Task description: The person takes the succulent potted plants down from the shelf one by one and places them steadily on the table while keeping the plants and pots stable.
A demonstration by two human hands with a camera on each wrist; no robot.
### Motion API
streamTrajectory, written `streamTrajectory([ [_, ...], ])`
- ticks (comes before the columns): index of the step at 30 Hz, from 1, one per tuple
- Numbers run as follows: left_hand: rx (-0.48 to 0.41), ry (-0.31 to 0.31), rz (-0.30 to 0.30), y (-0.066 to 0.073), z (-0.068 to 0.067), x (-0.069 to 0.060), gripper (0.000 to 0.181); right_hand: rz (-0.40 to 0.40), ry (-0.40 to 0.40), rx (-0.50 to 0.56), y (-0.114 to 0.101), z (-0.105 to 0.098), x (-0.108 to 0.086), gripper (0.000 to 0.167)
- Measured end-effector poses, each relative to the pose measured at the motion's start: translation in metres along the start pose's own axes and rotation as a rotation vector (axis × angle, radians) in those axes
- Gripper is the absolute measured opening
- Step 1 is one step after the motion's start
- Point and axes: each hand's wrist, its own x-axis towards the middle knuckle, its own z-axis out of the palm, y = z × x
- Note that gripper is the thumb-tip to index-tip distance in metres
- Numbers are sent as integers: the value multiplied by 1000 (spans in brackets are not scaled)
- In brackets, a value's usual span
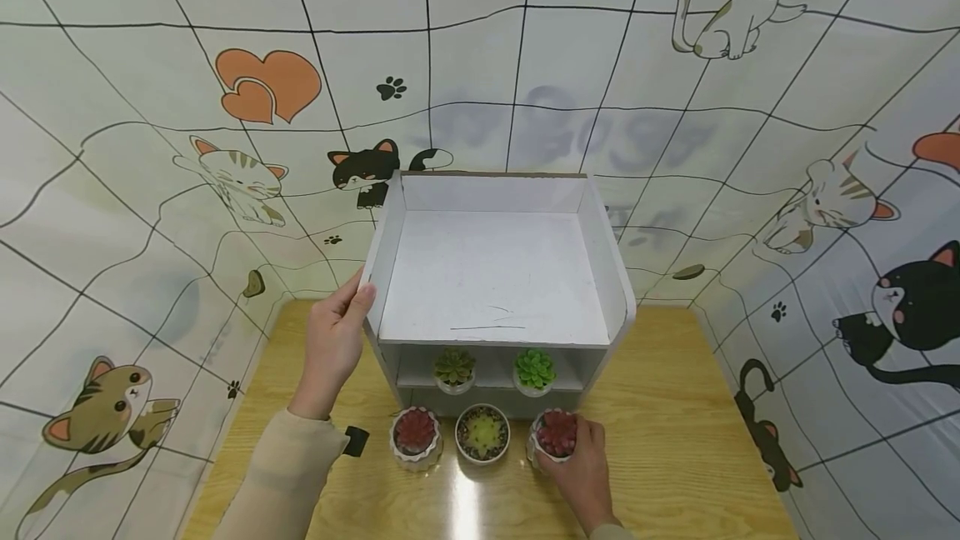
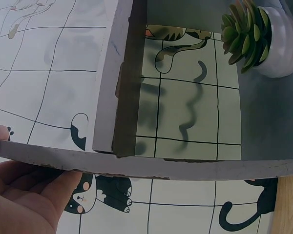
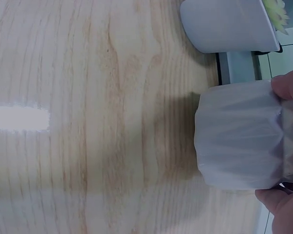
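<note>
A white two-level shelf (image 1: 491,273) stands at the back of the wooden table. My left hand (image 1: 335,348) grips its left side panel (image 2: 151,165), thumb on one face and fingers on the other. In front of the shelf, my right hand (image 1: 583,473) holds a red succulent in a white faceted pot (image 3: 246,136) by the rim, thumb and fingers on opposite sides. To its left are a yellow-green succulent in a round pot (image 1: 482,433) and another red potted succulent (image 1: 416,437). Two green potted succulents (image 1: 454,369) (image 1: 535,372) sit on the shelf's lower level.
The wooden table (image 1: 660,440) extends to both sides of the shelf. Cloth walls (image 1: 480,57) printed with cats and grid lines enclose it at the back and sides. A small black piece (image 1: 356,441) shows by the left sleeve.
</note>
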Motion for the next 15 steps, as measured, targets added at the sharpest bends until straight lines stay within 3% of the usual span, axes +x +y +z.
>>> streamTrajectory([
  [15, -16, -1, -3, 1, 0, -1, 41, 14, 29, 3, 4, 10, -2, 80],
])
